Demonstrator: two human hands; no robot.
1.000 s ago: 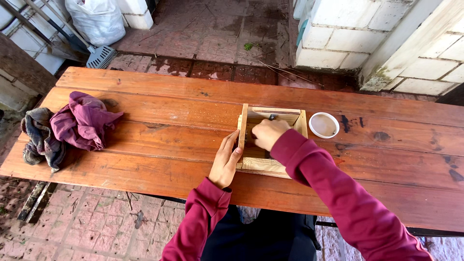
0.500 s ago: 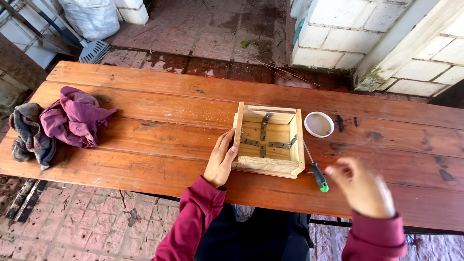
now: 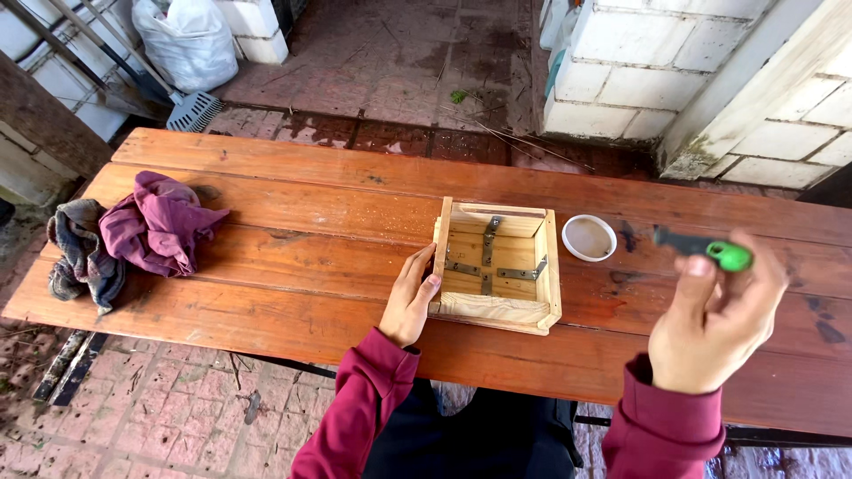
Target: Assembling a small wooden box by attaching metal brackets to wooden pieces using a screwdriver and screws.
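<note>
A small open wooden box [image 3: 543,306] with metal brackets on its floor sits on the reddish wooden table [image 3: 293,257]. My left hand [image 3: 410,297] rests flat against the box's left wall. My right hand [image 3: 714,324] is raised to the right of the box, above the table, and grips a screwdriver [image 3: 706,248] with a black and green handle. A small white round lid [image 3: 589,238] lies just right of the box's far corner.
A heap of purple and grey cloth [image 3: 133,235] lies at the table's left end. Beyond the table are wet brick paving, a white sack [image 3: 185,40], a dustpan [image 3: 191,111] and a white block wall [image 3: 674,71].
My right hand left the inside of the box, went down to the right, picked up the screwdriver from the table and lifted it. My left hand stayed on the box.
</note>
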